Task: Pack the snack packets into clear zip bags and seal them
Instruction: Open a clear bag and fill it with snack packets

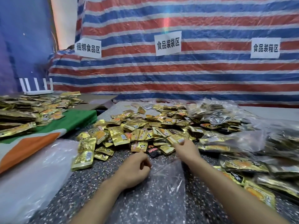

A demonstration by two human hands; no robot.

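Note:
A big heap of gold snack packets [142, 126] covers the middle of the speckled table [90, 188]. A clear zip bag [163, 188] lies flat in front of me, between my forearms. My left hand [135, 168] rests on the bag's upper left corner, fingers curled and pinching its edge. My right hand [186, 149] reaches to the heap's near edge, thumb and fingers closing on a gold packet [177, 140]. A black and red packet [154, 151] lies just beyond the bag's mouth.
Filled clear bags of packets [234, 139] are piled at the right. A stack of empty clear bags [32, 175] lies at the left. More gold packets [24, 113] sit on a green and orange cloth [48, 135]. A striped tarp [178, 75] with paper signs hangs behind.

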